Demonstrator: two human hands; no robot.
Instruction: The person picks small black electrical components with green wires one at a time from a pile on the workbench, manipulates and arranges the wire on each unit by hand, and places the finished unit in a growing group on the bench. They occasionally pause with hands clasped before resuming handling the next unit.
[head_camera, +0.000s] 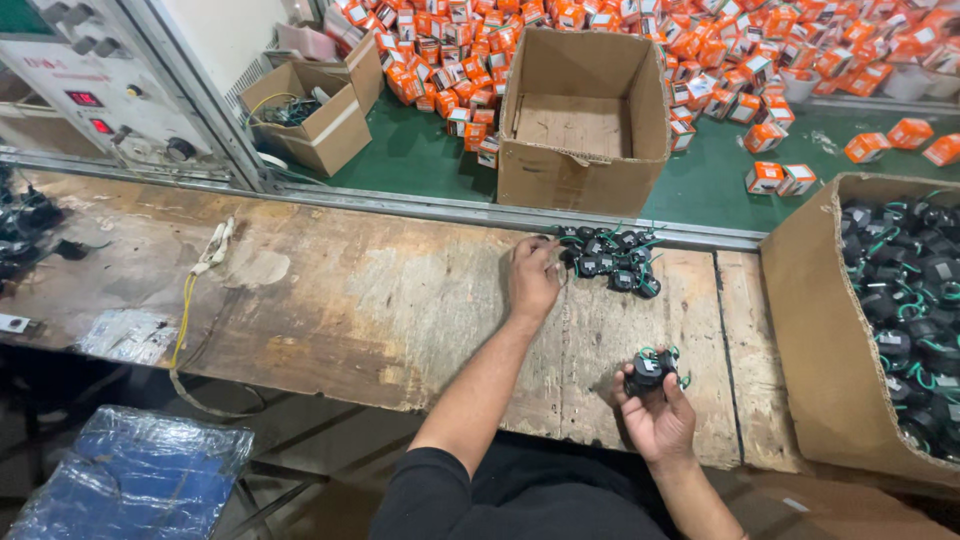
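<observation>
— Black, with green wires curling off it: is that the part you have hold of?

— Yes. My right hand (657, 415) is palm up near the front edge of the wooden surface (380, 310), and my fingers are curled around one small black part (650, 370). It sits on my fingertips, above the palm, with its green wires sticking out up and to the right. It is too chunky for me to tell a long axis.

— And your left hand?

— My left hand (532, 277) lies palm down farther back on the surface, fingers loosely spread, their tips touching the left side of a small heap of the same black parts (612, 262). That heap lies against the metal rail at the back of the surface and stretches left to right along it. I cannot tell whether my fingers grip one.

— What packaging is around you?

— To my right stands a big brown cardboard box (815, 330), full of black parts with green wires. Behind the rail, on the green belt (700, 180), an open brown carton (583, 120) stands nearly empty. Behind it lies a mass of small orange and white boxes (700, 50), with a few strays to the right. A smaller brown carton (310, 115) holding wires sits at the left.
</observation>
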